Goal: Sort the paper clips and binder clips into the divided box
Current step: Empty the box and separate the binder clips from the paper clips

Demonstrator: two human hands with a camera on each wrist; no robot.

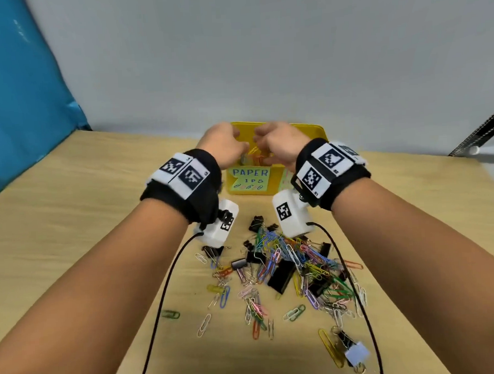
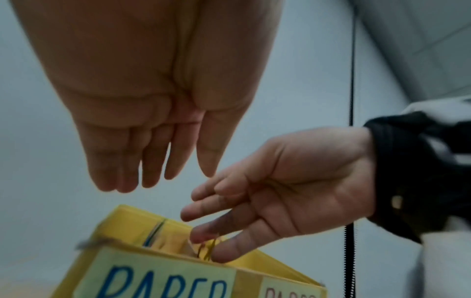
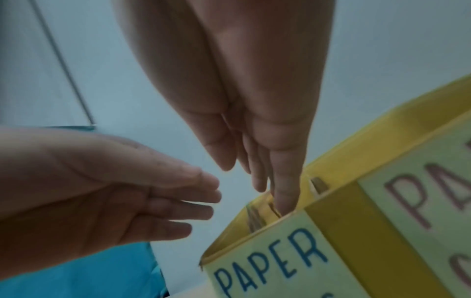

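Observation:
A yellow divided box (image 1: 308,128) stands at the back of the table, with a green "PAPER" label (image 1: 249,178) on its front. My left hand (image 1: 223,142) hovers over the box's left side with straight fingers (image 2: 150,161) and holds nothing. My right hand (image 1: 278,145) reaches down into the labelled compartment (image 3: 257,219). In the left wrist view, thin paper clips (image 2: 207,249) show between its thumb and forefinger tips. A mixed pile of coloured paper clips and black binder clips (image 1: 287,264) lies near me on the wooden table (image 1: 84,209).
A large black binder clip (image 1: 282,273) lies in the pile, and a pale one (image 1: 356,352) lies apart at the front right. Black cables (image 1: 165,291) trail from both wrist cameras across the table. A blue sheet (image 1: 20,84) hangs at the left.

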